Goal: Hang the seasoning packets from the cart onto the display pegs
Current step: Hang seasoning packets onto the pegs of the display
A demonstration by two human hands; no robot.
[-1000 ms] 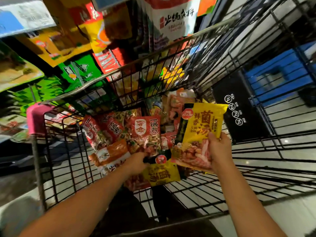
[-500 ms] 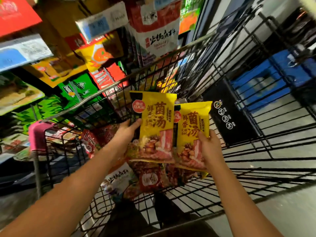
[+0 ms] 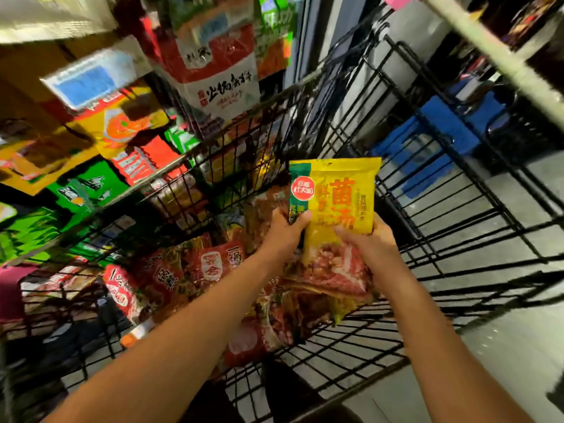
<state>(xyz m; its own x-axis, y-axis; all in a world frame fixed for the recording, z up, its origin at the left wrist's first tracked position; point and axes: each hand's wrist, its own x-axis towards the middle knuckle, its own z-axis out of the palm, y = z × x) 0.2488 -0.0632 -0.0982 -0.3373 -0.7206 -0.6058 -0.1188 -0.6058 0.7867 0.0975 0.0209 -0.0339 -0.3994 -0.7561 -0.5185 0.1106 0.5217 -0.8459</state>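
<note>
Yellow packet held over the cart, both hands on it.

On your far left, hung packets (image 3: 219, 87) fill the upper view; below them the cart (image 3: 161, 176) holds a heap of red packets (image 3: 213, 264). Your left hand (image 3: 283, 236) pinches the left edge of the yellow packet (image 3: 338, 203), thumb on the front. Your right hand (image 3: 372, 248) curls round its lower right, fingers across the face. The packet stands upright above the heap, well apart from the hung ones. A green strip behind its left edge may be a second packet, but the blur won't let me say. Expect light, soft, slick film with lumpy contents low down, so it will likely sag if gripped there. I'd take it by the flat top seal, where a hang hole should be, and keep that edge taut for the peg.
</note>
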